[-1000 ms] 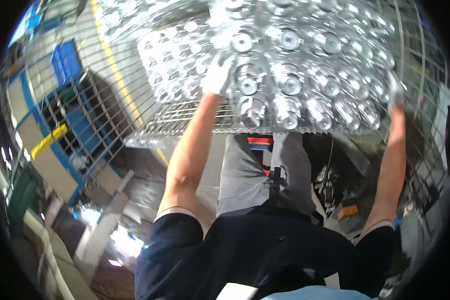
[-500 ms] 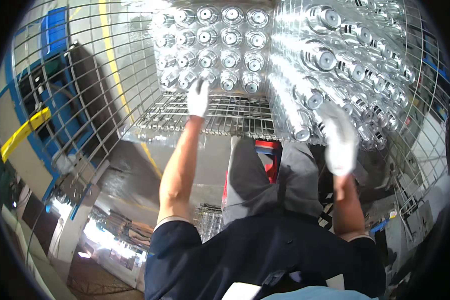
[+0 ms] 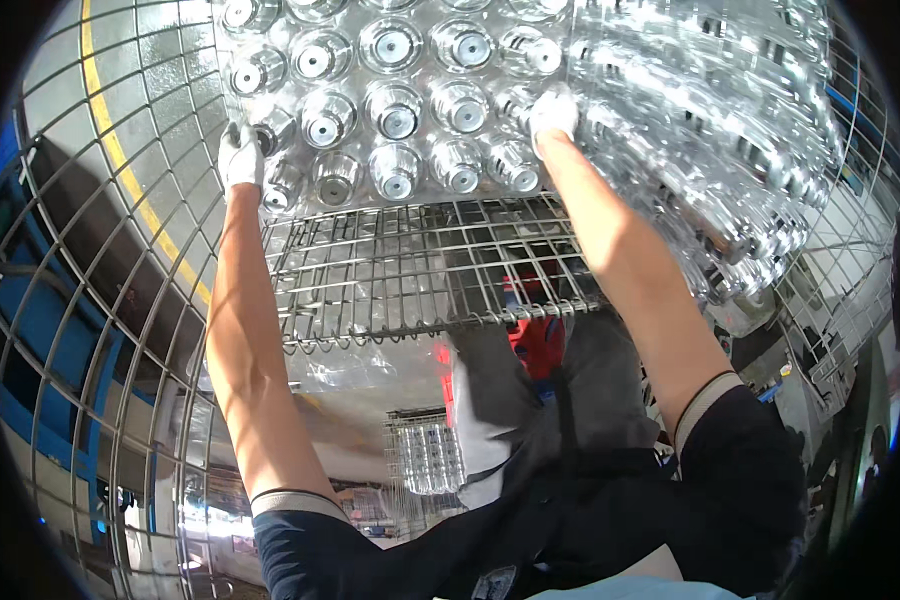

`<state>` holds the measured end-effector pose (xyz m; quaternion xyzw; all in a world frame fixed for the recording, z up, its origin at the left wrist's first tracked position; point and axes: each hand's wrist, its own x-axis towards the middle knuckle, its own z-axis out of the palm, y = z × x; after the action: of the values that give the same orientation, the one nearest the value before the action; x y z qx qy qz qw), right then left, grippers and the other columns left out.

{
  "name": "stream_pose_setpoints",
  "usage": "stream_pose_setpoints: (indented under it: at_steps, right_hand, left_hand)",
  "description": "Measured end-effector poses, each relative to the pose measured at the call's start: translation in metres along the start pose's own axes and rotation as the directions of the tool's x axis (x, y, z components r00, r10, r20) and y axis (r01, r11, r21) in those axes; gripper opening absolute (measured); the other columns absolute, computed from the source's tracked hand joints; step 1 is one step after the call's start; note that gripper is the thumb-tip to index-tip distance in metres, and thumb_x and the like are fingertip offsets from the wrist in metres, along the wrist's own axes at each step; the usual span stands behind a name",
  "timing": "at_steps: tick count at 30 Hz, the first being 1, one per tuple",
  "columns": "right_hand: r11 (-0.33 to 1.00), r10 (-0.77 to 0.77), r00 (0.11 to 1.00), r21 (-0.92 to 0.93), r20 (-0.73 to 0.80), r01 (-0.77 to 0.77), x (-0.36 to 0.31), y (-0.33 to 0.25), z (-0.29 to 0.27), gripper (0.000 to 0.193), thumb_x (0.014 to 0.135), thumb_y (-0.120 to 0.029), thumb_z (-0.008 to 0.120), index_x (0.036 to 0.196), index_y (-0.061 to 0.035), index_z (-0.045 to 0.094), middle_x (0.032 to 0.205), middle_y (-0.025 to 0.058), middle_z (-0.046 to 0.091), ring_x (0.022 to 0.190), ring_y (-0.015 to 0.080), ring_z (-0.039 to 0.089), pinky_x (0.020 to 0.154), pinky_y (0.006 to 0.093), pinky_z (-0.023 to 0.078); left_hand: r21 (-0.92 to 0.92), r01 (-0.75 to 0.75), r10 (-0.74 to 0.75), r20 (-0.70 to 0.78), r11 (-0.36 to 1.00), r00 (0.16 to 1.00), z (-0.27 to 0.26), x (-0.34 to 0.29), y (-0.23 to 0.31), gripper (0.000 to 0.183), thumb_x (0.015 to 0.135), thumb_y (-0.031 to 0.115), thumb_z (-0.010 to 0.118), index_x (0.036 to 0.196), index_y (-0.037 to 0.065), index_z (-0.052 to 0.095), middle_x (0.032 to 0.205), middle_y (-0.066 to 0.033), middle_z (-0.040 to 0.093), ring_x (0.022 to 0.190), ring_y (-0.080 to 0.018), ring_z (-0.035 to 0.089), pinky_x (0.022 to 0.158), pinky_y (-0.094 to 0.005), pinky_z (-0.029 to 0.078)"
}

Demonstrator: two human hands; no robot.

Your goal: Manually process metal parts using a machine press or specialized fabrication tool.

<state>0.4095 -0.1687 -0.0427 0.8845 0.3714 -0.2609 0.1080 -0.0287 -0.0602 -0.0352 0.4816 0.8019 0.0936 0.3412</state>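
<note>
A wrapped pack of clear containers (image 3: pixel 394 110) stands in rows inside the wire cage, with round grey discs facing me. My left hand (image 3: pixel 240 162), in a white glove, grips the pack's left edge by its lower rows. On the opposite edge is my right hand (image 3: pixel 554 112), also gloved in white, its fingers closed at the seam beside the neighbouring pack. Those fingertips are partly hidden. To the right, a second mass of clear wrapped containers (image 3: pixel 690 140) looks smeared by motion.
A wire mesh panel (image 3: pixel 420 250) lies between the pack and my legs. The cage's wire side (image 3: pixel 150 130) rises on the left, with a yellow floor line (image 3: pixel 130 180) beyond it. More clear containers (image 3: pixel 430 455) sit in a cage lower in view.
My left hand has moved left to the pack's left edge. My right hand has left the right-hand containers for the pack's right edge. The pack appears larger and the view has shifted.
</note>
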Motion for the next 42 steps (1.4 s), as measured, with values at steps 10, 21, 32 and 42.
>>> stream_pose_setpoints:
  at_steps: [10, 21, 32, 42]
  right_hand:
    - [0.921, 0.199, 0.978, 0.351, -0.059, -0.167, 0.046, 0.023, 0.012, 0.042, 0.078, -0.026, 0.056, 0.106, 0.0059, 0.056, 0.110, 0.0211, 0.060, 0.099, 0.0314, 0.060, 0.085, 0.0354, 0.046]
    - [0.170, -0.194, 0.907, 0.923, 0.374, -0.345, 0.038, 0.038, 0.002, 0.027, 0.077, -0.014, 0.071, 0.096, 0.0045, 0.064, 0.094, 0.0087, 0.066, 0.081, 0.0152, 0.061, 0.071, 0.0268, 0.049]
    - [0.365, -0.039, 0.940, 0.881, 0.338, -0.302, -0.002, 0.010, -0.044, 0.027, 0.082, -0.010, 0.066, 0.102, 0.0070, 0.062, 0.094, 0.0116, 0.064, 0.084, 0.0168, 0.061, 0.072, 0.0281, 0.052]
    - [0.526, 0.048, 0.963, 0.813, 0.264, -0.249, -0.029, -0.007, -0.086, 0.029, 0.076, -0.023, 0.074, 0.087, 0.0020, 0.066, 0.075, 0.0041, 0.061, 0.064, 0.0117, 0.058, 0.055, 0.0260, 0.046]
  left_hand:
    - [-0.130, 0.020, -0.012, 0.063, 0.991, 0.998, 0.029, 0.051, -0.012, 0.062, 0.084, 0.036, 0.060, 0.128, -0.004, 0.044, 0.122, -0.0191, 0.055, 0.108, -0.0262, 0.056, 0.091, -0.0330, 0.043]
    - [0.070, 0.238, -0.246, 0.394, 0.969, 0.886, -0.002, 0.067, 0.012, 0.044, 0.079, 0.036, 0.066, 0.106, 0.002, 0.062, 0.090, -0.0045, 0.064, 0.075, -0.0131, 0.055, 0.066, -0.0270, 0.045]
    - [-0.069, 0.023, -0.014, 0.131, 0.997, 0.991, -0.016, 0.045, 0.020, 0.039, 0.075, 0.036, 0.058, 0.092, 0.002, 0.064, 0.073, -0.0109, 0.064, 0.067, -0.0186, 0.059, 0.064, -0.0336, 0.046]
    - [-0.199, -0.045, 0.049, 0.018, 0.979, 0.999, -0.061, 0.003, 0.035, 0.021, 0.077, 0.020, 0.062, 0.088, 0.004, 0.064, 0.075, -0.0076, 0.063, 0.069, -0.0156, 0.057, 0.065, -0.0308, 0.046]
